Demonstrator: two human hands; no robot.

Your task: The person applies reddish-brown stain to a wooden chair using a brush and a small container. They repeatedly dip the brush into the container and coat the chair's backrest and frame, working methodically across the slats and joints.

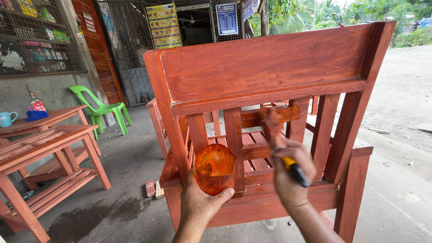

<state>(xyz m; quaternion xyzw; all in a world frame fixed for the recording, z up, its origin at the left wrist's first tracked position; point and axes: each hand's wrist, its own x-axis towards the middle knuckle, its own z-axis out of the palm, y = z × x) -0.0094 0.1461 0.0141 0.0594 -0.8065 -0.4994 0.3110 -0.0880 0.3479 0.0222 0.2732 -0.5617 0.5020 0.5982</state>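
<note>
Looking down through the head camera, we see our left hand [200, 204] in the lower middle of the frame, closed around a cut plastic cup [214, 168] stained orange-red, held upright just in front of the chair's lower rail. Our right hand [292, 173], lower right of centre, grips a brush [281, 144] by its yellow and black handle; the bristle end is blurred with motion against the slats of the red-stained wooden chair [265, 67], which fills the middle of the frame. At the left edge stands a red wooden bench [45, 135] carrying a blue mug [6, 119] and a bottle [37, 104], with a green plastic chair [101, 108] behind it. We judge that the cup could tip and spill stain onto the concrete floor [130, 166], since it is held by the fingers alone. A loaded brush may also drip or leave runs between the narrow slats.
</note>
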